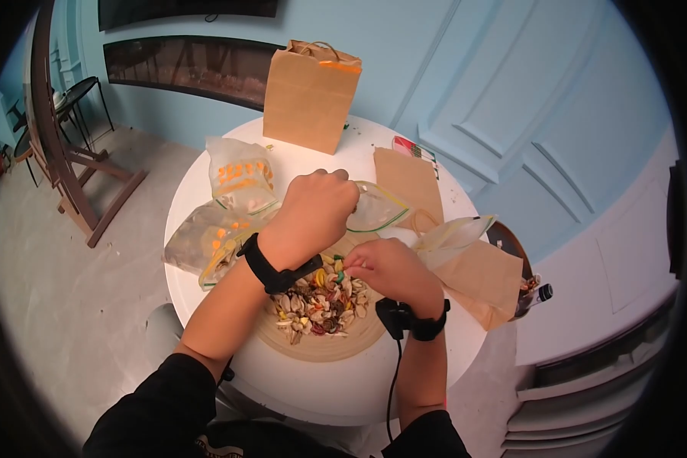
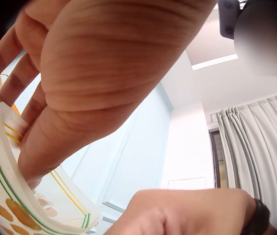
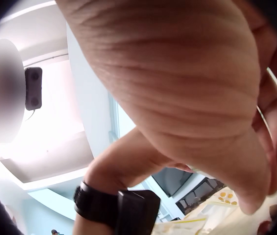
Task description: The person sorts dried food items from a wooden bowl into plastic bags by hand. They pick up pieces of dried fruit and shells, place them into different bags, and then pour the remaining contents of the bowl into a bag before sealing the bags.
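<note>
A clear zip bag [image 1: 378,208] with a green seal line stands at the far side of the pile. My left hand [image 1: 319,206] grips its mouth; in the left wrist view, the thumb is inside the bag's rim [image 2: 18,196] and the fingers lie behind it. My right hand [image 1: 395,269] is low over the right side of a pile of small mixed pieces [image 1: 320,301], beige and shell-like with yellow, green and dark red bits. Its thumb and fingertips come close together; I cannot tell whether they hold a piece. The pile lies on a round wooden board [image 1: 359,347].
More zip bags [image 1: 240,172] with orange spots stand on the left of the round white table [image 1: 282,385]. A brown paper bag [image 1: 313,95] stands at the back. Flat brown paper bags [image 1: 408,179] lie at the right, near a bottle [image 1: 538,296] beyond the edge.
</note>
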The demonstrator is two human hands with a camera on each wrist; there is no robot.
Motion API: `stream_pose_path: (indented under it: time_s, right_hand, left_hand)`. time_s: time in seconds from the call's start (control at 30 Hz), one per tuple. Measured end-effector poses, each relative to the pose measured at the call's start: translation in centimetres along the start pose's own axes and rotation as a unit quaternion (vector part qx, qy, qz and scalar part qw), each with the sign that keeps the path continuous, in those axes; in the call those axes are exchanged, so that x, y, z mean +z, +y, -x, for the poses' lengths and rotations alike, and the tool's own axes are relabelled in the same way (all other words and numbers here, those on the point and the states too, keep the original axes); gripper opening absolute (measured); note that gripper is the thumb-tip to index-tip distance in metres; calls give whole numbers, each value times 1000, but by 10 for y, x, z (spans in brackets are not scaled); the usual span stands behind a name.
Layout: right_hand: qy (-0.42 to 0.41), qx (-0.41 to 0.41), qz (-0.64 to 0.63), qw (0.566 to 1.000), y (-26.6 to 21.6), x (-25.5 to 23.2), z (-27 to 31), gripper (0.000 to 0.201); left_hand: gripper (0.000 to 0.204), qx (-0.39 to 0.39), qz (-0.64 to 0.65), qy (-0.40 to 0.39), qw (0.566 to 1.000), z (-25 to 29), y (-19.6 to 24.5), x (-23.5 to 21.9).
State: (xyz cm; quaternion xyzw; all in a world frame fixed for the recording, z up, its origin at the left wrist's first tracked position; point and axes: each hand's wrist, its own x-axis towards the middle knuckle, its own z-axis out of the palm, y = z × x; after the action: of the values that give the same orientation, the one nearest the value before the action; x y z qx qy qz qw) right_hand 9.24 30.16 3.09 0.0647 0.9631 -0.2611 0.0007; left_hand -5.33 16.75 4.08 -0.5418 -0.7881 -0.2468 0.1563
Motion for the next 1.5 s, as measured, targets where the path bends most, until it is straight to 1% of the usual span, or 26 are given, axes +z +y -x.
stream_pose_path:
  time_s: [0.03, 0.2, 0.33, 0.43, 0.53, 0.63, 0.73, 0.83, 0.93, 1.03, 1.13, 1.23, 1.33, 1.43, 1.5]
  right_hand:
    - [-21, 6, 15, 1000, 3, 6, -3, 15]
    - [-38, 15, 66, 997, 11, 22, -13, 15]
    - [-67, 28, 77, 994, 3, 20, -14, 16]
    - [-57, -35, 42, 997, 1, 25, -18, 17]
    - [-64, -45, 78, 994, -12, 49, -24, 16]
    - [-82, -83, 77, 990, -12, 70, -23, 15]
    - [-79, -98, 75, 989, -5, 68, -25, 15]
    - [-85, -78, 70, 991, -11, 58, -23, 15]
    - [-93, -86, 64, 990, -10, 58, -23, 16]
    - [-94, -89, 58, 990, -6, 62, -25, 19]
    - [-81, -87, 36, 992, -5, 56, -25, 22]
    - [-94, -77, -60, 991, -12, 30, -17, 26]
    - [-31, -72, -128, 989, -10, 12, -10, 27]
    - [102, -15, -131, 986, -21, -12, -1, 27]
    - [209, -15, -125, 970, -10, -13, -5, 26]
  left_hand:
    - [15, -4, -4, -7, 1000, 0, 1, -1]
    - [16, -10, 2, -10, 1000, 0, -1, -4]
    - [17, -14, -4, -14, 1000, 0, 0, -5]
    - [18, -5, -7, -4, 1000, 0, -1, -4]
    - [18, -8, -13, -12, 1000, -1, 0, -1]
    - [19, -13, -15, -24, 1000, -1, 1, -2]
    - [19, -10, -12, -19, 1000, -1, 1, -4]
    - [20, -12, -13, -24, 1000, -1, 1, -4]
    - [21, -12, -13, -27, 999, -1, 2, -4]
    - [21, -10, -15, -25, 1000, -1, 2, -3]
    - [21, -14, -7, -26, 1000, -1, 1, -5]
    - [21, -16, -10, -24, 1000, -1, 0, -4]
    - [21, -13, -6, -27, 1000, 0, -2, -4]
    - [19, -10, -6, -30, 999, 1, -1, -6]
    - [17, -12, -6, -27, 1000, 1, 0, -5]
